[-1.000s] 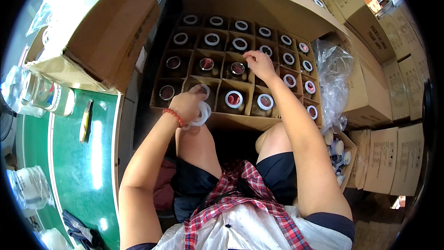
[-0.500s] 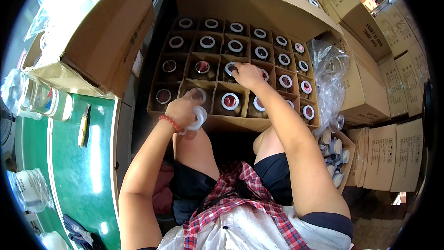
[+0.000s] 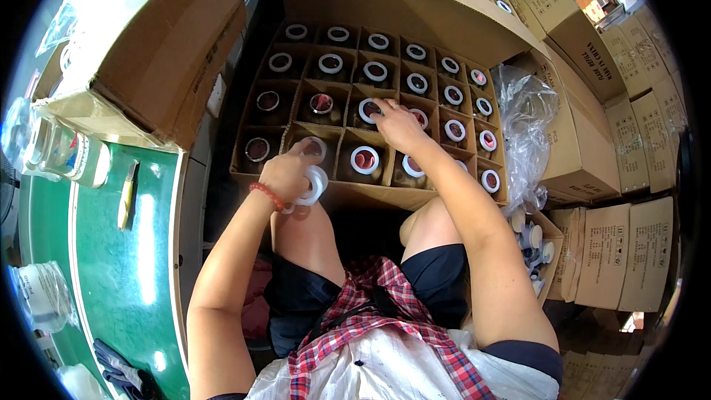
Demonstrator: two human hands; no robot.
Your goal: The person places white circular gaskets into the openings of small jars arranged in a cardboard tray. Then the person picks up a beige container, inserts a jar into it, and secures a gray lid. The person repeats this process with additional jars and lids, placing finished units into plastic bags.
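A cardboard box with dividers (image 3: 370, 196) stands before my knees, with glass jars upright in its cells. My left hand (image 3: 283, 178) is closed on several white rings (image 3: 323, 186) above the front-left cells. A translucent ring (image 3: 315, 150) is at its fingertips, over a front-row cell. My right hand (image 3: 400, 127) bends its fingers onto the right side of a white ring (image 3: 361, 112) on a jar's mouth. To the left, a jar (image 3: 321, 104) shows a thin metallic rim without a white ring. Many other jars, such as one in front (image 3: 364, 161), have white rings on top.
At left, a green table (image 3: 104, 252) holds a yellow-handled cutter (image 3: 127, 196), a glass jar (image 3: 78, 157) and a dark glove (image 3: 122, 370). Crumpled clear plastic (image 3: 526, 118) hangs at the box's right. A carton of small parts (image 3: 537, 241) and stacked cartons (image 3: 603, 255) stand beyond.
The whole view has shifted slightly. My left hand still holds the rings at the front-left cells, and my right fingers stay on the same jar's ring.
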